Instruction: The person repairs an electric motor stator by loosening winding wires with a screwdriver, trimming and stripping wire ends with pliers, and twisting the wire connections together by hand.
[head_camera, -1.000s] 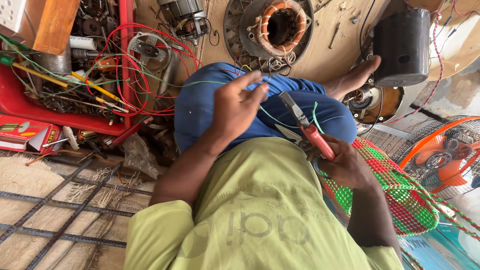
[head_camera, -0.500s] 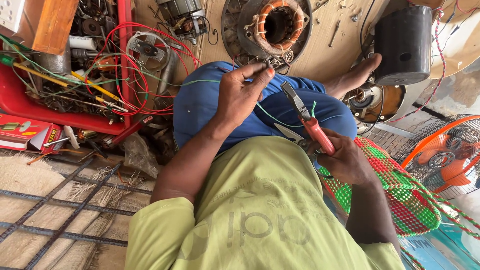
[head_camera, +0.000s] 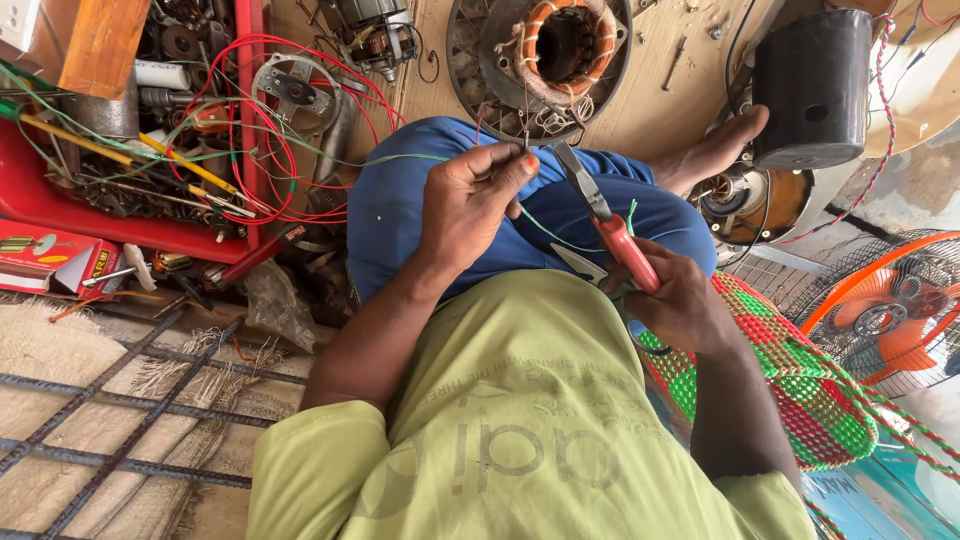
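My left hand (head_camera: 468, 205) pinches a thin green wire (head_camera: 570, 238) near its tip, over my blue-trousered lap. My right hand (head_camera: 680, 305) grips red-handled pliers (head_camera: 612, 228), whose metal jaws point up toward the left fingertips and nearly touch the wire end. Just beyond both hands a fan motor stator (head_camera: 555, 50) with copper windings lies on the wooden board. My green shirt fills the lower frame.
A red tray (head_camera: 60, 205) of tools, red and green wires and motor parts sits at the left. A black cylindrical housing (head_camera: 815, 85) and another motor stand at the right by my bare foot. An orange fan (head_camera: 890, 315) and a red-green mesh basket (head_camera: 790, 380) lie at lower right.
My left hand has risen from my lap toward the stator, drawing the green wire up. The pliers have followed, jaws closing in on the fingertips.
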